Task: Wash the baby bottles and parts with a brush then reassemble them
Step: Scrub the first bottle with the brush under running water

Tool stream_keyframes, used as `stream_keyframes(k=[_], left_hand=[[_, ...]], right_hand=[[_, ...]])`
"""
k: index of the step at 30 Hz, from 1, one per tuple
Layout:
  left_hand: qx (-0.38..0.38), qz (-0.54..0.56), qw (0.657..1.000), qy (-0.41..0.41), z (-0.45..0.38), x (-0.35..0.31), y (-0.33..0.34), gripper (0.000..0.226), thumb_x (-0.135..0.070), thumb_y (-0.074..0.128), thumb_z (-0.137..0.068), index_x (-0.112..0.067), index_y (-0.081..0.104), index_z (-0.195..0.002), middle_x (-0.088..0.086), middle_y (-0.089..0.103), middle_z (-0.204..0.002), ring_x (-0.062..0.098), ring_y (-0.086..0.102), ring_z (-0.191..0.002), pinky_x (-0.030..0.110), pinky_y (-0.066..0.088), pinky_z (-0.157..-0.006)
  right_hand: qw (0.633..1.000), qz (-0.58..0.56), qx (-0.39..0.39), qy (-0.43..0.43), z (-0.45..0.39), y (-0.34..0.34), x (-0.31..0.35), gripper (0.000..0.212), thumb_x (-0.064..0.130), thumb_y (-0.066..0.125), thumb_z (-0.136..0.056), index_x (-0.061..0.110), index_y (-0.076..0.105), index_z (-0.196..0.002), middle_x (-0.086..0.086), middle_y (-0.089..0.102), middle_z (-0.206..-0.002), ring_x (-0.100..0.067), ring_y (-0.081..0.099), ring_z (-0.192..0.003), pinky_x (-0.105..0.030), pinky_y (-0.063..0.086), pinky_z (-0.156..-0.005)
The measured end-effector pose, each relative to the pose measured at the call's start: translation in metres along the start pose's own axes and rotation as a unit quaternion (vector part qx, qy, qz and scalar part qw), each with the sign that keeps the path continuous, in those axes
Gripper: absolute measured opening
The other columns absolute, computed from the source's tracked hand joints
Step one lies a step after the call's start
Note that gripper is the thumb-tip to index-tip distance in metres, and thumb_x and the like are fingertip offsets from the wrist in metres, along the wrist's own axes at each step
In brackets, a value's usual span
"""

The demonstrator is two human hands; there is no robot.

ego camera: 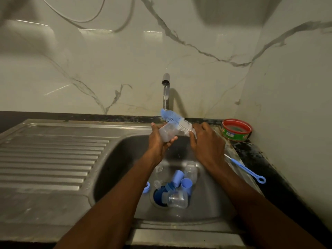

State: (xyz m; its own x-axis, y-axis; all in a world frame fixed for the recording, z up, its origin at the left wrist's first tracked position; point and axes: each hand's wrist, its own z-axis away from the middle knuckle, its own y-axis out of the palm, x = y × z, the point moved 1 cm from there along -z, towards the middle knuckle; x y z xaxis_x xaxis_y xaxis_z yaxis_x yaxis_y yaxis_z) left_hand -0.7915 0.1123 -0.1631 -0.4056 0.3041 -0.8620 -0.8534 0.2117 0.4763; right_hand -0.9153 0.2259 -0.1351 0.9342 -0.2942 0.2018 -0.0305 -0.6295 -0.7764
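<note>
At frame centre, above the sink (125, 159), my left hand (159, 141) has its grip wrapped round a clear bottle (168, 132). Just right, my right hand (206, 141) grasps the bottle brush (177, 121), bristles outside the bottle under the tap (166, 87). A wet bottle could slip into the parts below.
</note>
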Motion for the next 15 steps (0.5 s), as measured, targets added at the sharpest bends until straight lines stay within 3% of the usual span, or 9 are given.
stream_keyframes(k=[3, 6, 9, 12, 15], left_hand=[[0.026, -0.024, 0.999, 0.007, 0.002, 0.001, 0.000, 0.052, -0.054, 0.033, -0.106, -0.015, 0.066, -0.110, 0.014, 0.077, -0.098, 0.029, 0.075, -0.090, 0.038, 0.059, -0.088], [0.065, -0.061, 0.996, -0.001, 0.006, 0.001, -0.001, 0.035, -0.042, 0.046, -0.103, -0.015, 0.063, -0.118, 0.014, 0.077, -0.104, 0.028, 0.075, -0.091, 0.036, 0.057, -0.080], [0.090, -0.095, 0.991, 0.008, 0.009, 0.000, 0.004, 0.034, -0.040, 0.053, -0.101, -0.017, 0.061, -0.124, 0.013, 0.074, -0.112, 0.026, 0.075, -0.095, 0.035, 0.058, -0.078], [0.088, -0.071, 0.994, 0.005, 0.011, 0.003, 0.009, 0.033, -0.032, 0.050, -0.105, -0.012, 0.058, -0.130, 0.015, 0.071, -0.118, 0.033, 0.071, -0.108, 0.037, 0.061, -0.086], [0.067, -0.035, 0.997, 0.023, 0.010, 0.005, 0.009, 0.032, -0.021, 0.045, -0.106, -0.012, 0.055, -0.135, 0.018, 0.067, -0.125, 0.032, 0.068, -0.113, 0.034, 0.063, -0.081]], right_hand=[[1.000, 0.013, -0.001, -0.009, 0.006, -0.002, 0.001, 0.026, 0.038, 0.048, -0.102, 0.023, 0.058, -0.122, -0.001, 0.054, -0.113, -0.023, 0.060, -0.089, -0.031, 0.033, -0.063], [1.000, 0.023, 0.002, 0.008, 0.006, -0.004, -0.002, 0.025, 0.037, 0.048, -0.103, 0.023, 0.057, -0.122, -0.001, 0.055, -0.113, -0.023, 0.059, -0.091, -0.031, 0.032, -0.063], [0.999, 0.024, 0.004, 0.024, 0.002, -0.005, -0.008, 0.025, 0.037, 0.048, -0.102, 0.022, 0.057, -0.121, -0.001, 0.056, -0.112, -0.024, 0.060, -0.093, -0.032, 0.036, -0.063], [1.000, 0.010, 0.019, 0.011, 0.005, -0.004, -0.010, 0.026, 0.037, 0.051, -0.101, 0.023, 0.058, -0.122, 0.000, 0.057, -0.113, -0.024, 0.061, -0.094, -0.032, 0.039, -0.064], [1.000, -0.017, 0.020, -0.010, 0.012, -0.007, -0.003, 0.028, 0.037, 0.053, -0.100, 0.024, 0.059, -0.124, 0.001, 0.058, -0.117, -0.022, 0.061, -0.095, -0.030, 0.037, -0.067]])
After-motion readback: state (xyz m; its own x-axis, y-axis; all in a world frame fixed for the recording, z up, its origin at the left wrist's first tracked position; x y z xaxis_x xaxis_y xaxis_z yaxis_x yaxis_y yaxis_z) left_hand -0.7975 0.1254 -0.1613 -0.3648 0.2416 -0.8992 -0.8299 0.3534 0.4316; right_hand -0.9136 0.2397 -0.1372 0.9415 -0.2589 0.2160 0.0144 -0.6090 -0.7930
